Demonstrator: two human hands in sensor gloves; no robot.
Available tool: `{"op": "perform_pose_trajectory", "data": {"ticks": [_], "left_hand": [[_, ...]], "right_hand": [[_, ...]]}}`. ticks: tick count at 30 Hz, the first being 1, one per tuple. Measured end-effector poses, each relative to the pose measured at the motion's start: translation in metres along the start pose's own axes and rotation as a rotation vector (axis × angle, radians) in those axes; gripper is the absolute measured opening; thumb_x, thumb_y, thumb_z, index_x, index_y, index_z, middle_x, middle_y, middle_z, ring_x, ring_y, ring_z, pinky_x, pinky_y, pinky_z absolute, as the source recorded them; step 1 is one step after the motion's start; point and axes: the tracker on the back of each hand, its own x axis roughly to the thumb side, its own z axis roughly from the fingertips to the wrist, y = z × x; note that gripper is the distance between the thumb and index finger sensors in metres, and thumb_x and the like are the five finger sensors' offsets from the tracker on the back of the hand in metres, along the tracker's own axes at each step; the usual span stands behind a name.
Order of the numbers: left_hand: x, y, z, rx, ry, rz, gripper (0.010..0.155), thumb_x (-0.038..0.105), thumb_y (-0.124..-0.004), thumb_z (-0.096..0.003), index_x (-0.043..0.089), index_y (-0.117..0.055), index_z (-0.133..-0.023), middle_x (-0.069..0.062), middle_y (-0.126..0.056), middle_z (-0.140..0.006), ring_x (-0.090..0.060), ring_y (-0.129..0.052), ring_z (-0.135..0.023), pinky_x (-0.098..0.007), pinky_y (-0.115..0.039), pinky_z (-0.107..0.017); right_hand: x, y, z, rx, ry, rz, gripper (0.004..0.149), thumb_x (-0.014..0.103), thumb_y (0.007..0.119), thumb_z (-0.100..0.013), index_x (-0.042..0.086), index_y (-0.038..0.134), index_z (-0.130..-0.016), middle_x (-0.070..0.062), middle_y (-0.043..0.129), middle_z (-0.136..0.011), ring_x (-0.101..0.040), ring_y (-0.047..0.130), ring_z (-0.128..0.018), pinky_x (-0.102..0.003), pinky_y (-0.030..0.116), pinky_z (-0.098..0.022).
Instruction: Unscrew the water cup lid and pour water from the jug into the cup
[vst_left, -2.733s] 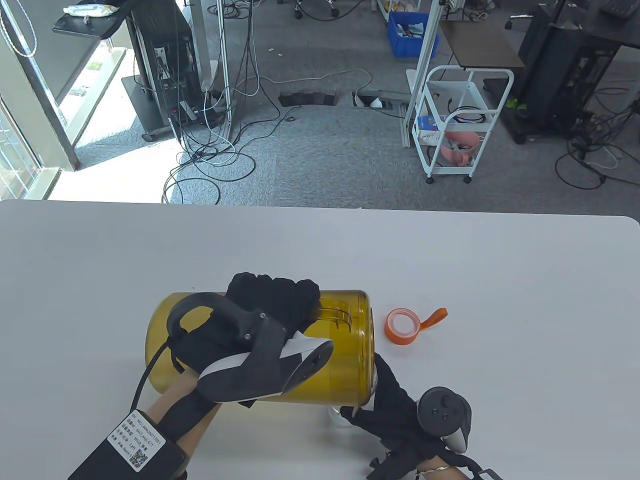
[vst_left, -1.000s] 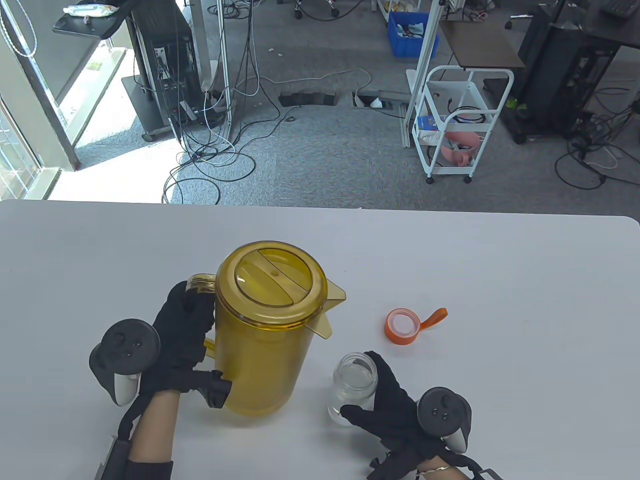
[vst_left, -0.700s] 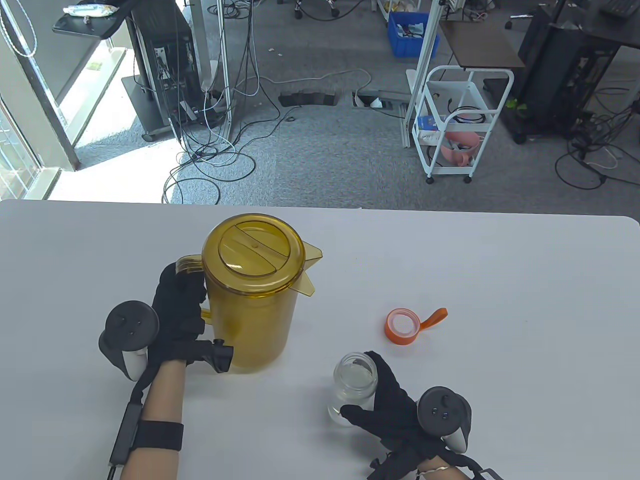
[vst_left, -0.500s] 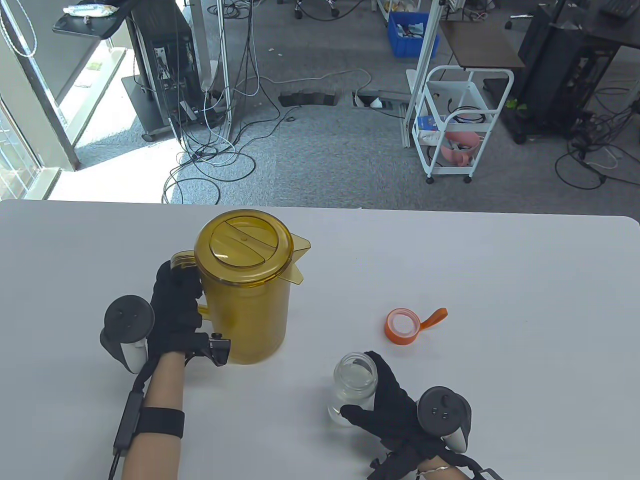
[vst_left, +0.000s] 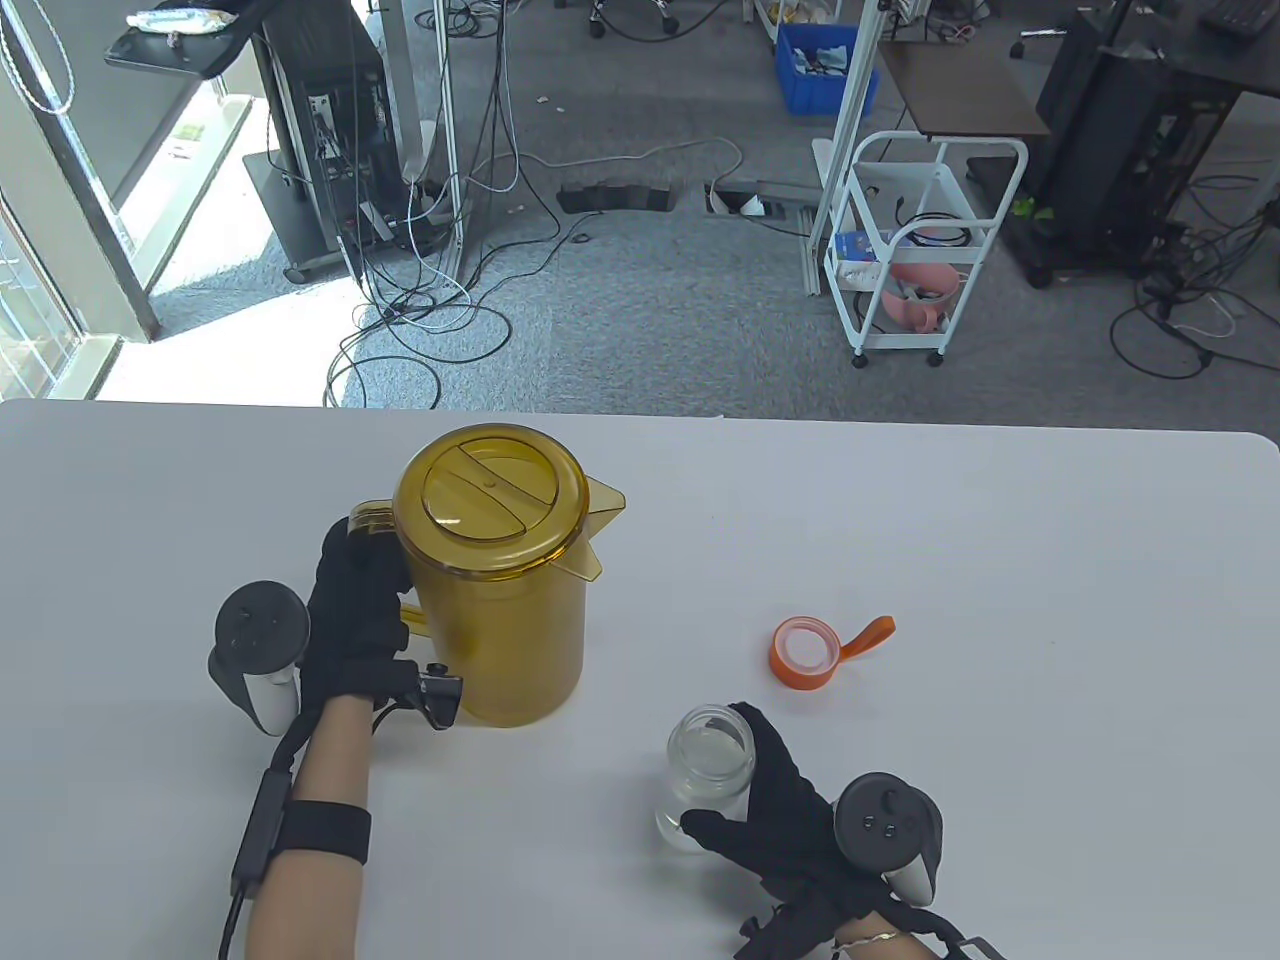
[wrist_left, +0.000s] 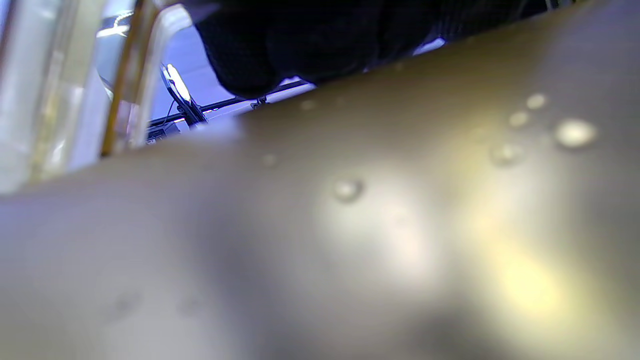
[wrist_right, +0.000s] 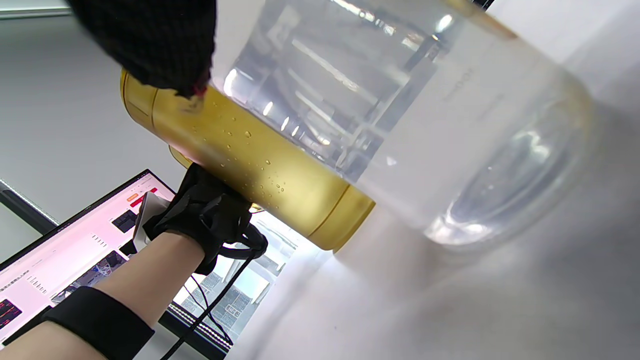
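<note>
The amber jug (vst_left: 495, 580) stands upright on the white table (vst_left: 1000, 560), lid on, spout pointing right. My left hand (vst_left: 355, 610) grips its handle at the jug's left side. The jug's wet wall (wrist_left: 380, 225) fills the left wrist view; my left hand (wrist_right: 205, 210) on the jug (wrist_right: 240, 145) also shows in the right wrist view. The clear cup (vst_left: 708, 775) stands open near the front edge with water in it. My right hand (vst_left: 790, 810) holds the cup from its right side. The cup (wrist_right: 425, 125) looms large in the right wrist view. The orange lid (vst_left: 805, 652) lies apart, behind the cup.
The lid's orange strap (vst_left: 868, 637) points right. Beyond the table's far edge are floor cables, a white trolley (vst_left: 915, 250) and equipment racks. A monitor (wrist_right: 85, 235) shows in the right wrist view.
The jug went from tipped over the cup to upright, then moved back and left onto the table. My right hand and the cup have stayed still.
</note>
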Motion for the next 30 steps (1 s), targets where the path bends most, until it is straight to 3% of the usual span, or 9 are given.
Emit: {"op": "perform_pose_trajectory", "data": {"ticks": [2, 4, 8, 12, 16, 19, 23, 27, 30], "left_hand": [[0.0, 0.001, 0.0, 0.006, 0.016, -0.012, 0.04, 0.063, -0.054, -0.0598, 0.045, -0.051, -0.096, 0.025, -0.079, -0.075, 0.003, -0.093, -0.06, -0.031, -0.077, -0.074], [0.002, 0.003, 0.001, -0.013, 0.039, -0.03, 0.048, 0.062, -0.056, -0.0608, 0.041, -0.049, -0.103, 0.02, -0.078, -0.091, -0.004, -0.094, -0.075, -0.037, -0.074, -0.076], [0.011, 0.012, 0.013, -0.056, 0.08, -0.137, 0.072, 0.062, -0.055, -0.0624, 0.028, -0.023, -0.118, -0.001, -0.047, -0.123, -0.028, -0.071, -0.109, -0.053, -0.055, -0.083], [0.036, 0.031, 0.031, -0.025, 0.022, -0.242, 0.09, 0.069, -0.058, -0.0592, 0.019, -0.014, -0.12, -0.011, -0.032, -0.127, -0.039, -0.059, -0.115, -0.06, -0.048, -0.083], [0.076, 0.051, 0.054, 0.055, -0.111, -0.357, 0.095, 0.07, -0.057, -0.0593, 0.015, -0.008, -0.12, -0.018, -0.023, -0.127, -0.046, -0.049, -0.117, -0.064, -0.041, -0.082], [0.112, 0.056, 0.082, 0.121, -0.24, -0.461, 0.095, 0.072, -0.054, -0.0596, 0.014, -0.008, -0.12, -0.017, -0.027, -0.127, -0.044, -0.052, -0.116, -0.063, -0.043, -0.081], [0.15, 0.038, 0.118, 0.093, -0.391, -0.438, 0.092, 0.072, -0.055, -0.0586, 0.017, -0.018, -0.122, -0.015, -0.037, -0.127, -0.043, -0.059, -0.115, -0.063, -0.046, -0.082], [0.167, 0.001, 0.151, -0.008, -0.504, -0.694, 0.087, 0.075, -0.05, -0.0583, 0.021, -0.026, -0.123, -0.01, -0.046, -0.126, -0.039, -0.067, -0.112, -0.06, -0.052, -0.081], [0.158, -0.036, 0.172, -0.032, -0.536, -0.891, 0.087, 0.079, -0.044, -0.0571, 0.022, -0.03, -0.122, -0.007, -0.051, -0.123, -0.035, -0.071, -0.11, -0.058, -0.057, -0.08]], "right_hand": [[0.0, 0.0, 0.0, -0.001, 0.0, 0.001, 0.099, 0.046, 0.087, -0.044, 0.011, 0.021, -0.109, -0.021, 0.037, -0.115, -0.047, 0.053, -0.105, -0.071, 0.037, -0.069], [0.0, 0.0, 0.0, -0.003, 0.0, 0.004, 0.099, 0.045, 0.087, -0.044, 0.011, 0.021, -0.109, -0.021, 0.037, -0.115, -0.047, 0.053, -0.105, -0.071, 0.037, -0.069], [0.0, 0.0, 0.0, -0.004, 0.0, 0.005, 0.099, 0.046, 0.087, -0.044, 0.011, 0.021, -0.109, -0.022, 0.037, -0.115, -0.047, 0.053, -0.105, -0.071, 0.037, -0.069], [0.0, 0.0, 0.0, 0.0, 0.003, 0.006, 0.099, 0.046, 0.086, -0.044, 0.011, 0.02, -0.109, -0.021, 0.036, -0.115, -0.047, 0.052, -0.105, -0.071, 0.037, -0.069], [0.0, 0.0, 0.0, -0.003, 0.003, 0.01, 0.099, 0.046, 0.086, -0.044, 0.011, 0.02, -0.109, -0.021, 0.037, -0.115, -0.047, 0.052, -0.105, -0.071, 0.037, -0.069], [0.0, 0.001, 0.0, -0.005, 0.005, 0.013, 0.099, 0.046, 0.086, -0.044, 0.011, 0.02, -0.109, -0.021, 0.037, -0.115, -0.047, 0.053, -0.105, -0.071, 0.037, -0.069], [0.0, 0.001, 0.0, -0.007, 0.008, 0.021, 0.099, 0.046, 0.086, -0.044, 0.011, 0.02, -0.109, -0.021, 0.037, -0.115, -0.047, 0.053, -0.105, -0.071, 0.037, -0.069], [0.0, 0.001, 0.0, -0.007, 0.01, 0.021, 0.099, 0.046, 0.086, -0.044, 0.011, 0.02, -0.109, -0.021, 0.037, -0.115, -0.047, 0.053, -0.106, -0.071, 0.037, -0.07], [0.0, 0.001, 0.0, -0.005, 0.012, 0.022, 0.099, 0.047, 0.086, -0.044, 0.012, 0.02, -0.109, -0.021, 0.037, -0.115, -0.046, 0.053, -0.106, -0.071, 0.037, -0.07]]}}
